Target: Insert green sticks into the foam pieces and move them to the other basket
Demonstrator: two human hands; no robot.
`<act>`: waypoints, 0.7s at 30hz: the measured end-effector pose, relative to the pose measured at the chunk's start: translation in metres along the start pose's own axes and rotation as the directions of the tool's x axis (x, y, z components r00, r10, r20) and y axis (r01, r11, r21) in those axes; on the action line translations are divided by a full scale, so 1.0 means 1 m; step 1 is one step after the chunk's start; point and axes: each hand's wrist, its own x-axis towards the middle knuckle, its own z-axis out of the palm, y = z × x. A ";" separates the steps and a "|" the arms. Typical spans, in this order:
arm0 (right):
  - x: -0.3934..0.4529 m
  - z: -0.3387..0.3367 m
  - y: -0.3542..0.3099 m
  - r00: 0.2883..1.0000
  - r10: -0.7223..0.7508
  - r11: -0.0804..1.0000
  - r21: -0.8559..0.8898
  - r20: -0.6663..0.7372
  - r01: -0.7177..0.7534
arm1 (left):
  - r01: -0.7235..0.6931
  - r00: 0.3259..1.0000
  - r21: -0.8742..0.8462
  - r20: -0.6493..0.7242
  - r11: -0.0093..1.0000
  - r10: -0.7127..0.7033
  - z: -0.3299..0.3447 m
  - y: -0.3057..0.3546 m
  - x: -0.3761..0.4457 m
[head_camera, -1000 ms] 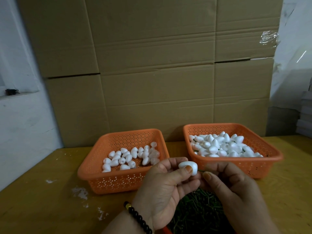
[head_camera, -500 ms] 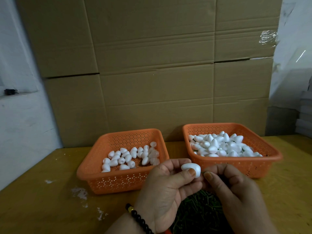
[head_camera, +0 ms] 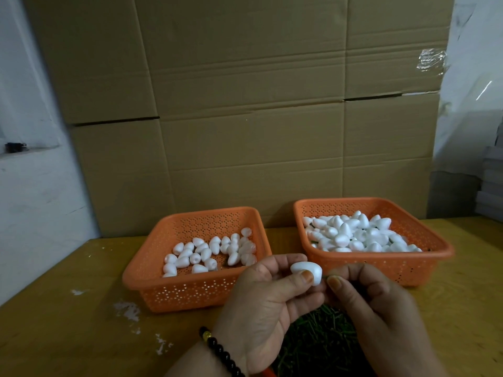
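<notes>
The left hand (head_camera: 265, 303) pinches a white foam piece (head_camera: 306, 272) between thumb and curled fingers, holding it up above the near edge of the tabletop (head_camera: 68, 330). The right hand (head_camera: 381, 319) sits just beside it, thumb and forefinger pressed together on a thin green stick (head_camera: 325, 277) of which only a short bit shows at the foam piece's right end; whether the stick has entered the foam cannot be told.

Below and between the hands lies a dark pile of green sticks (head_camera: 318, 338), at the near edge of the view and partly hidden by both hands.

Farther back on the yellow tabletop stand two orange perforated baskets, side by side but apart. The left basket (head_camera: 152, 278) holds a loose single layer of white foam pieces (head_camera: 209, 253), gathered toward its middle and right. The right basket (head_camera: 441, 246) is heaped much fuller with foam pieces (head_camera: 353, 235), and thin green stems show between some of them.

A black bead bracelet (head_camera: 220, 352) with one yellow bead circles the left wrist. White crumbs (head_camera: 126, 311) are scattered on the tabletop left of the hands. A wall of stacked cardboard boxes (head_camera: 245, 104) rises behind the baskets.
</notes>
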 end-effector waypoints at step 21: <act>0.001 0.002 -0.003 0.996 0.085 0.992 0.098 -0.015 -0.083 | 0.021 1.000 0.064 -0.014 0.998 -0.020 -0.004 0.002 0.002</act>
